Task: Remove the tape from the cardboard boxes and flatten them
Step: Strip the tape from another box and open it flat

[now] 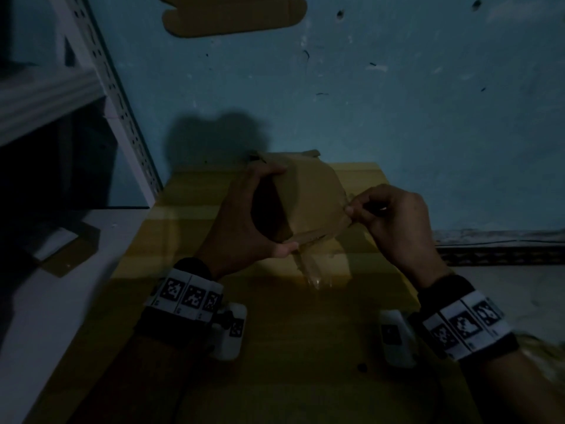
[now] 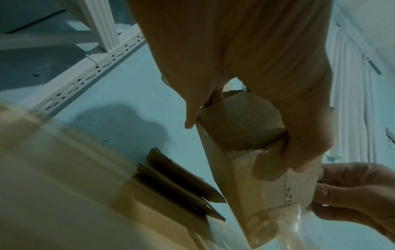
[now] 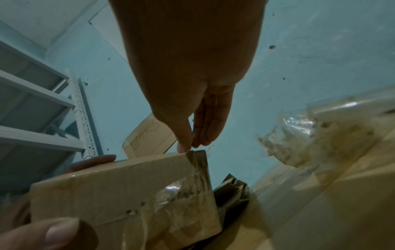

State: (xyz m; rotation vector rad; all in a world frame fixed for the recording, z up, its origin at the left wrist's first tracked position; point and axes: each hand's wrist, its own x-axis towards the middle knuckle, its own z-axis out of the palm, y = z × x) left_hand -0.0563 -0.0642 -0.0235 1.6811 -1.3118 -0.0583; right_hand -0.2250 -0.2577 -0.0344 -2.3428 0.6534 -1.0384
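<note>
Two hands work above a wide yellowish cardboard surface (image 1: 275, 332) that lies nearest the camera. The left hand (image 1: 244, 221) grips one small cardboard box (image 1: 308, 197), held up off that surface: the thumb lies along the box's near lower edge and the fingers curl over its far upper corner, so the box sits clamped between them with one open, dark end facing left. The right hand (image 1: 394, 221) is closed in a pinch at the box's right edge; thumb and fingertips meet on a strip of clear tape (image 1: 312, 267). In the right wrist view the pinch lands right at the box's top corner, where the tape (image 3: 192, 191) wrinkles and lifts off the cardboard face. One loose length of tape hangs down from the box's lower edge toward the surface below.

Each wrist carries one black band with white printed marker squares, two bands in all.

Just beyond the box, in the wrist views, a small stack of folded cardboard pieces (image 2: 181, 182) lies at the far edge of the yellowish surface; their exact number is hard to tell. To the right, one crumpled wad of clear tape (image 3: 299, 140) rests on cardboard. Farther out on the blue floor (image 1: 397, 102) lies one flattened piece of cardboard (image 1: 232, 13). One white metal shelf rack (image 1: 122, 111) stands at the left.
</note>
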